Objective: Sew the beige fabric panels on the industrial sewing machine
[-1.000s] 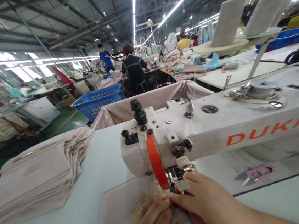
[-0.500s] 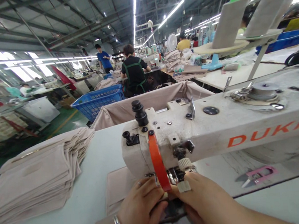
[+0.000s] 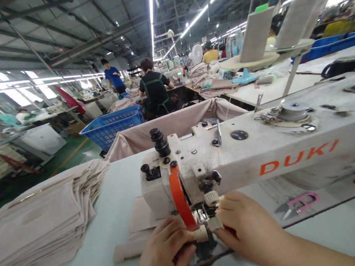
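Note:
A white sewing machine with an orange finger guard stands before me. My left hand, a metal bracelet at its wrist, is closed on the beige fabric piece, left of the needle area. The fabric runs from under my fingers out to the left, partly hidden by the machine head. My right hand is just right of the presser foot, its fingers bent together beside the small pale block there. Whatever lies between those fingertips is hidden.
A thick stack of beige fabric pieces lies on the left. Pink-handled thread snips rest right of my right hand. Behind the machine are a cloth-lined bin and a blue basket. Thread cones stand right; people work beyond.
My right hand has shifted right and up, away from the left hand, uncovering the presser-foot area. My left hand stays on the fabric. The whole view has turned slightly right.

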`<state>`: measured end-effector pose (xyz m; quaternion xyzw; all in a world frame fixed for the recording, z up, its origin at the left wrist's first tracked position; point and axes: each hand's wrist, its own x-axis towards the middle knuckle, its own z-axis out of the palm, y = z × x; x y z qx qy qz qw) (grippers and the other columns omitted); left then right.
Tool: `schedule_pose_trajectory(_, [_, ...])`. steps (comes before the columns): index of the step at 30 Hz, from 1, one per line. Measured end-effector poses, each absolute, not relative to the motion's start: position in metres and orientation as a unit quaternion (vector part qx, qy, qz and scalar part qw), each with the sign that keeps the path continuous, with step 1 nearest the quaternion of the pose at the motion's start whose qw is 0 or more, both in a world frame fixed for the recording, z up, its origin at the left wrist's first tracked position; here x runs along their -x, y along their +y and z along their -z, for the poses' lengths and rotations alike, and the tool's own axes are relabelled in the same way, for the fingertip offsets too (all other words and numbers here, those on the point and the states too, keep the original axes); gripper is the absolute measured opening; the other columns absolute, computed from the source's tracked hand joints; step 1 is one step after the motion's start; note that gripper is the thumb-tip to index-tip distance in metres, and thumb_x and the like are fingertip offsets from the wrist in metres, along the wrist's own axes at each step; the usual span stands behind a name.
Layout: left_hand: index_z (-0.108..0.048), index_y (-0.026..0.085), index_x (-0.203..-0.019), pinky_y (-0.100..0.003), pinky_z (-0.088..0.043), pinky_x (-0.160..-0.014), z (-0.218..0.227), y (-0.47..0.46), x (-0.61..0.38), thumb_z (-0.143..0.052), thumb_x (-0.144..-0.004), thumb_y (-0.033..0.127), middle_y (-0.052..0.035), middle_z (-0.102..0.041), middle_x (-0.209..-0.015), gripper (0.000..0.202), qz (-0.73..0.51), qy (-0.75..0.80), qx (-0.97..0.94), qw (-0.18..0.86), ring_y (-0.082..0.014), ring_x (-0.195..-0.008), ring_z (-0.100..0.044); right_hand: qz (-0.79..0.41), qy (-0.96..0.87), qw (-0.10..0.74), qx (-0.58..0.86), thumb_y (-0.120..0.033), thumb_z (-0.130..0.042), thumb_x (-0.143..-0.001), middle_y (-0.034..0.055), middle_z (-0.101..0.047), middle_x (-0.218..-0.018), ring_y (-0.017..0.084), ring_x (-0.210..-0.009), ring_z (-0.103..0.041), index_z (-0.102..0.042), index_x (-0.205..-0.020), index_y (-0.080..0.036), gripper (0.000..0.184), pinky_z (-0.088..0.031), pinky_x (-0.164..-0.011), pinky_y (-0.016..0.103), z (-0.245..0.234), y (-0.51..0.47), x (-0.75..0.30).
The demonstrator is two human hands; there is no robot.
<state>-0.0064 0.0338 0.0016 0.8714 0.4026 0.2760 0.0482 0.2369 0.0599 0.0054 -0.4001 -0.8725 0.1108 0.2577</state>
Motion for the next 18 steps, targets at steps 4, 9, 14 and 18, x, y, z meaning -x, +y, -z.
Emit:
schedule_pose_trajectory(4, [-0.066,0.026,-0.093,-0.027,-0.057,-0.084,0.000,0.029,-0.002,-0.052,-0.097,0.019,0.0044,-0.078,-0.092,0.016,-0.295,0.402,-0.866,0.039,-0.0144,-0.083,-0.072,-0.170,-0.889,0.295,0.307,-0.011,-0.071,-0.085,-0.0008,-0.070,-0.093,0.019,-0.085,-0.058,-0.066,-0.091,-0.021,0.013,-0.043,-0.075,0.030,0.006,0.052,-0.227])
schedule_pose_trajectory(9, [-0.068,0.025,-0.090,-0.026,-0.057,-0.081,0.000,0.030,-0.011,-0.049,-0.098,0.018,0.0035,-0.078,-0.092,0.021,-0.320,0.411,-0.853,0.023,-0.0140,-0.081,-0.071,-0.160,-0.884,0.319,0.303,-0.008,-0.064,-0.089,0.0022,-0.071,-0.090,0.020,-0.081,-0.059,-0.067,-0.083,-0.019,0.013,-0.044,-0.072,0.030,0.015,0.052,-0.221])
schedule_pose_trajectory(14, [-0.070,0.025,-0.086,-0.030,-0.058,-0.075,0.002,0.039,-0.013,-0.048,-0.097,0.019,0.0006,-0.078,-0.088,0.026,-0.311,0.444,-0.840,0.028,-0.0177,-0.080,-0.072,-0.158,-0.886,0.302,0.314,-0.005,-0.060,-0.090,0.0041,-0.070,-0.094,0.020,-0.089,-0.062,-0.067,-0.087,-0.019,0.017,-0.048,-0.081,0.030,0.011,0.058,-0.220])
schedule_pose_trajectory(18, [-0.072,0.026,-0.083,-0.036,-0.058,-0.071,0.011,0.045,-0.011,-0.053,-0.093,0.017,0.0007,-0.078,-0.084,0.024,-0.276,0.493,-0.824,0.037,-0.0216,-0.076,-0.072,-0.142,-0.890,0.277,0.334,-0.006,-0.057,-0.091,0.0058,-0.070,-0.095,0.020,-0.089,-0.062,-0.068,-0.091,-0.019,0.018,-0.049,-0.082,0.030,0.009,0.063,-0.220])
